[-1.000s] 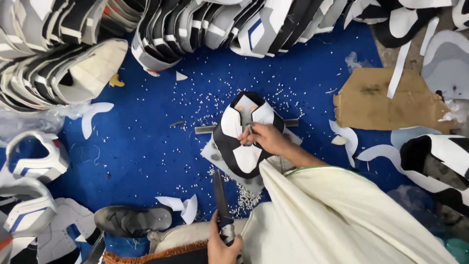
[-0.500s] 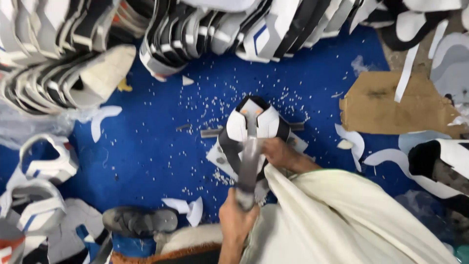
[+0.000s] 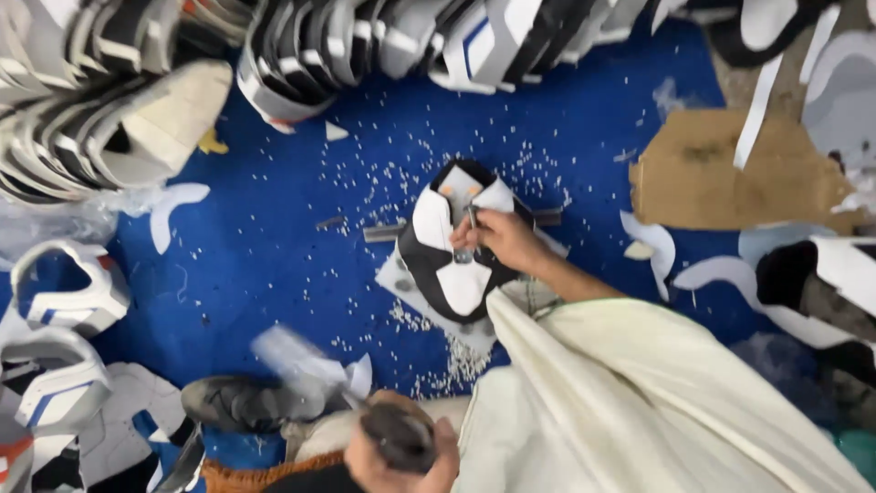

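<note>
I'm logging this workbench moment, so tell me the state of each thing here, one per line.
Shoe upper: flat on the blue table, pinned under a punch.
Punch: upright, held by the right hand.
Hammer: raised, blurred, gripped by the left hand.
Stacked uppers: piled, untouched.
Cardboard: lying flat.

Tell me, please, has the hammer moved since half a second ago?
Yes. The hammer was over the black-and-white shoe upper; the left hand now has it pulled back, blurred, below and left of it.
</note>
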